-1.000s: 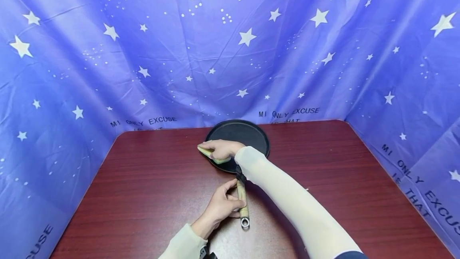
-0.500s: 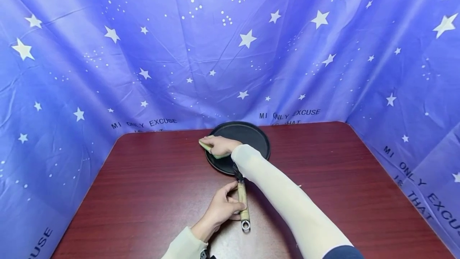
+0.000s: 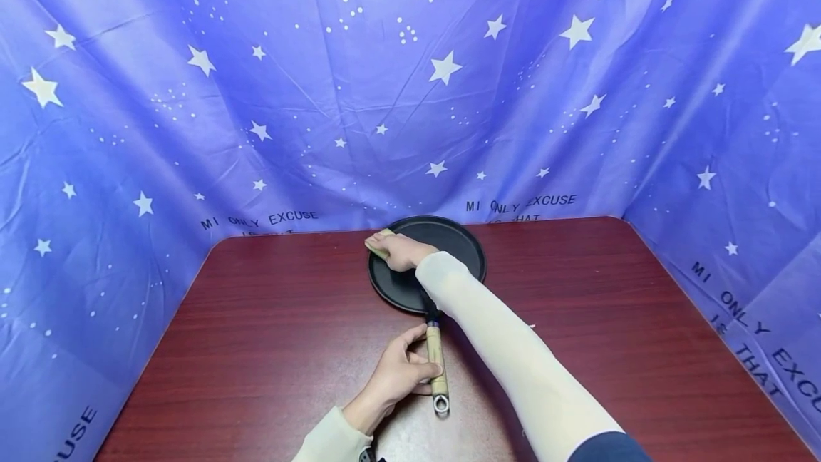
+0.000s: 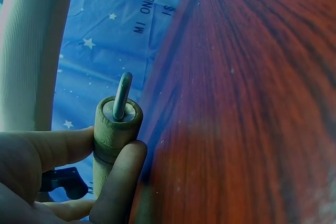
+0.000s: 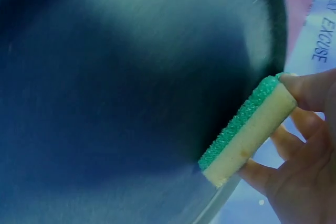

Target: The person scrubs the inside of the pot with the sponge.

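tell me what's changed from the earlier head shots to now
The right hand has slid the sponge away from the person, along the left side of the black pan toward its far edge. Nothing was newly taken hold of or let go. The left hand still grips the handle, and the pan stays in about the same place.

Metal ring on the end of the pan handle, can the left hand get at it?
Probably yes: the left hand holds the handle close by, and the metal ring sticks out uncovered past its end. The grip may need to loosen first.
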`<move>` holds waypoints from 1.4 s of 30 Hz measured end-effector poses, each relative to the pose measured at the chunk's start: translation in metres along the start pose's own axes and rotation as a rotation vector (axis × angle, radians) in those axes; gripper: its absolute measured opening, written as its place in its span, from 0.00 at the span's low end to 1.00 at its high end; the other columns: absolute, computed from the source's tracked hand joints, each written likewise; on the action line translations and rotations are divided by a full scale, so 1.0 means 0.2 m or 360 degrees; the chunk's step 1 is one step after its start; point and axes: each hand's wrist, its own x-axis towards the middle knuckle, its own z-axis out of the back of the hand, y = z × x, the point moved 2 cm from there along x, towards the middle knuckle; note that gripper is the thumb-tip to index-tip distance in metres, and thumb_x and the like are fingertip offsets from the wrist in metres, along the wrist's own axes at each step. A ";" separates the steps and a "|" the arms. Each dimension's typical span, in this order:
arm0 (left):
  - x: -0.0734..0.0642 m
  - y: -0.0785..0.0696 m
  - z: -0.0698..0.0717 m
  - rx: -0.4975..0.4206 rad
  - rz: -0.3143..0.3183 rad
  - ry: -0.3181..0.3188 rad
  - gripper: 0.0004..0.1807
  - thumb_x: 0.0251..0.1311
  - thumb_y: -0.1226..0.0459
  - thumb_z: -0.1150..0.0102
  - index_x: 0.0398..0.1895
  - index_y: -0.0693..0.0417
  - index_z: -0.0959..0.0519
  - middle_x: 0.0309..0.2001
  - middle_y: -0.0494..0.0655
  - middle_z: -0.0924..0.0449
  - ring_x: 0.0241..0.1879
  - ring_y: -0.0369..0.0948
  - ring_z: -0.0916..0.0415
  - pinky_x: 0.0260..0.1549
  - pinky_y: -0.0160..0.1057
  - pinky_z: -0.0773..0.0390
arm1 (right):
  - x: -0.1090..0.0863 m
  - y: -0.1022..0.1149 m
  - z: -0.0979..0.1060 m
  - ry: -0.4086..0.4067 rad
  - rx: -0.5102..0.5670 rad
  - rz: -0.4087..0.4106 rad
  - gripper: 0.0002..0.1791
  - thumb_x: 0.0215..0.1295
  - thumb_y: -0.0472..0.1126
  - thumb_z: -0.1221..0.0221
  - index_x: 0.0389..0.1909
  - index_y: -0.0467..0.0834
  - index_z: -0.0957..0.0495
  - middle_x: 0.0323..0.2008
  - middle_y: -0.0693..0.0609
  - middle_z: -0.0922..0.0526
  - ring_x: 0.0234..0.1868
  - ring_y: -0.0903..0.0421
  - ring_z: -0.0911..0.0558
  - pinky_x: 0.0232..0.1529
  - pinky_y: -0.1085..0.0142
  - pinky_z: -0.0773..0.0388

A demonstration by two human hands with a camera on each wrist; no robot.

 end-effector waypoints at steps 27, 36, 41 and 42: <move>0.00 -0.01 0.00 -0.0035 -0.0001 0.0001 0.48 0.52 0.83 0.34 0.79 0.72 0.42 0.29 0.54 0.15 0.29 0.45 0.13 0.30 0.49 0.07 | -0.03 -0.22 0.04 -0.0143 -0.0597 -0.0309 0.32 0.78 0.29 0.51 0.80 0.50 0.34 0.82 0.49 0.40 0.82 0.45 0.45 0.77 0.31 0.41; 0.01 0.00 -0.01 -0.0018 -0.0008 0.0009 0.48 0.52 0.83 0.33 0.79 0.72 0.41 0.29 0.54 0.15 0.28 0.44 0.14 0.29 0.48 0.07 | -0.11 -0.30 0.08 -0.0081 -0.0624 -0.0414 0.32 0.77 0.29 0.50 0.80 0.50 0.33 0.81 0.49 0.39 0.82 0.44 0.44 0.76 0.30 0.41; 0.02 0.00 0.00 -0.0026 0.0000 0.0002 0.48 0.52 0.83 0.33 0.79 0.72 0.42 0.29 0.54 0.15 0.29 0.44 0.14 0.29 0.48 0.07 | -0.15 -0.36 0.11 -0.0054 -0.0614 -0.0439 0.33 0.77 0.28 0.50 0.80 0.50 0.33 0.81 0.49 0.39 0.82 0.45 0.45 0.76 0.30 0.42; 0.02 0.00 0.00 -0.0027 -0.0005 0.0004 0.48 0.52 0.83 0.34 0.79 0.72 0.42 0.29 0.54 0.15 0.29 0.43 0.14 0.29 0.48 0.07 | -0.17 -0.37 0.12 -0.0054 -0.0609 -0.0444 0.33 0.77 0.28 0.50 0.80 0.50 0.33 0.81 0.49 0.39 0.82 0.45 0.44 0.75 0.30 0.41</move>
